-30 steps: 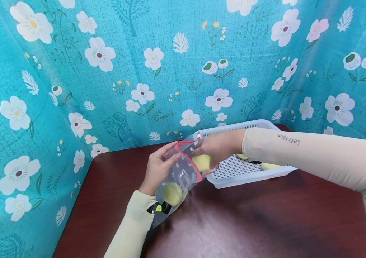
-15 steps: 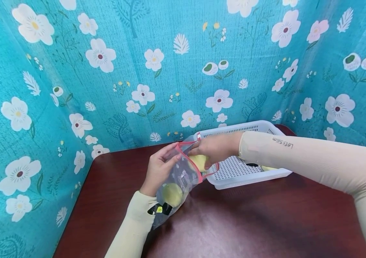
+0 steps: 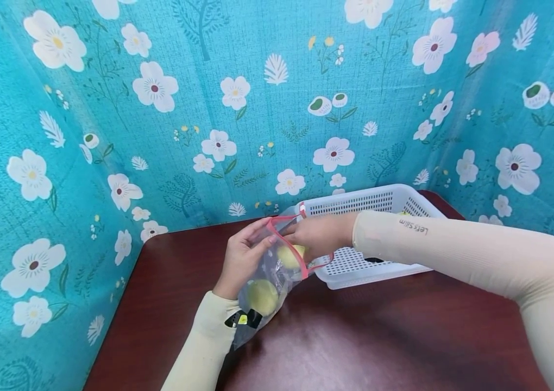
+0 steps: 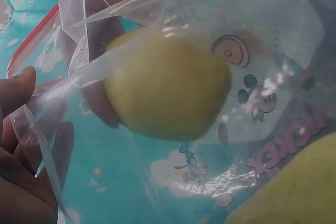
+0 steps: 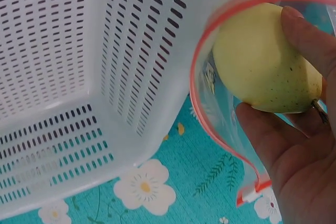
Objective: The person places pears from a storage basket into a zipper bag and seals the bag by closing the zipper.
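Gripping a round yellow-green fruit (image 5: 265, 61), the right hand (image 3: 325, 235) reaches into a clear red-rimmed plastic bag (image 3: 279, 278), its mouth pinched by the left hand (image 3: 241, 255) (a second yellow-green fruit (image 3: 262, 297) sits deeper), left of a white perforated plastic basket (image 3: 350, 281).

A turquoise cloth (image 3: 262, 119) hangs behind the table (image 3: 375, 326) and continues along its left and right sides, with a vertical fold at each corner. Its print carries white flowers (image 3: 154, 88), some with maroon centres and others with yellow, among feathery white leaves (image 3: 276, 68) and darker teal trees (image 3: 202, 32). A pink flower (image 3: 483, 49) sits toward the upper right; nearer the middle, 2 rounded white buds (image 3: 319, 106) have green centres, and 2 similar buds appear at the far right. The table is dark reddish brown, its back left corner rounded, its glossy top catching a pale sheen toward the front. The right wrist view shows another white flower (image 5: 145, 187), yellow-centred.
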Motion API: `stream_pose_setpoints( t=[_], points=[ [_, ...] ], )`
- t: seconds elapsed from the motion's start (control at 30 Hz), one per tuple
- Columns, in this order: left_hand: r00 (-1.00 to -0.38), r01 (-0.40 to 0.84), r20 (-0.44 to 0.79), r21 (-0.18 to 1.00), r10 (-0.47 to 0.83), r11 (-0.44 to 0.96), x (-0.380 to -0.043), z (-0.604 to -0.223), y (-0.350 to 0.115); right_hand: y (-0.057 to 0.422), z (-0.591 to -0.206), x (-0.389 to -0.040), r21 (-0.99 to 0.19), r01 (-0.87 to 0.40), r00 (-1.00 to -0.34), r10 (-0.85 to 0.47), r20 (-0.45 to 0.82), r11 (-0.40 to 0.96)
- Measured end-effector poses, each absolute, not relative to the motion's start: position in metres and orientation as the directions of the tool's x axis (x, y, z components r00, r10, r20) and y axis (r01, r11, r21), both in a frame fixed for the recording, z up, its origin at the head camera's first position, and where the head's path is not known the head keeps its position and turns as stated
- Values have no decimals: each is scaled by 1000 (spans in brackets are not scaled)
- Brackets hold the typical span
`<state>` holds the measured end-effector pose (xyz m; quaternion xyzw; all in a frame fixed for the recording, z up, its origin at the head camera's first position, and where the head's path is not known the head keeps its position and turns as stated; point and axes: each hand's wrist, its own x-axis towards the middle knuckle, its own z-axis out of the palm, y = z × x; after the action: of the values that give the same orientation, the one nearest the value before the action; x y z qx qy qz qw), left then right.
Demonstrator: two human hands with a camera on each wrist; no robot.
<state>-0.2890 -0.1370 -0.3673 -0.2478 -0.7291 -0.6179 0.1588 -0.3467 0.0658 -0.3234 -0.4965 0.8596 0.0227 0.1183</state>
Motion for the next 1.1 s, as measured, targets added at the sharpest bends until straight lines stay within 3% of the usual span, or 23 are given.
stream_pose_setpoints(
  t=[0.4, 0.77, 1.1],
  points=[
    [-824, 560, 543, 824, 158, 87, -308, -389, -137, 64, -341, -357, -111, -892, -415, -892, -179, 437],
    [-826, 557, 535, 824, 177, 107, -286, -364, -132, 63, -355, -364, -162, -908, -375, -922, -97, 387],
    [-806, 584, 564, 807, 180, 88, -287, -368, -132, 54, -364, -367, -189, -891, -400, -910, -107, 414]
  ],
)
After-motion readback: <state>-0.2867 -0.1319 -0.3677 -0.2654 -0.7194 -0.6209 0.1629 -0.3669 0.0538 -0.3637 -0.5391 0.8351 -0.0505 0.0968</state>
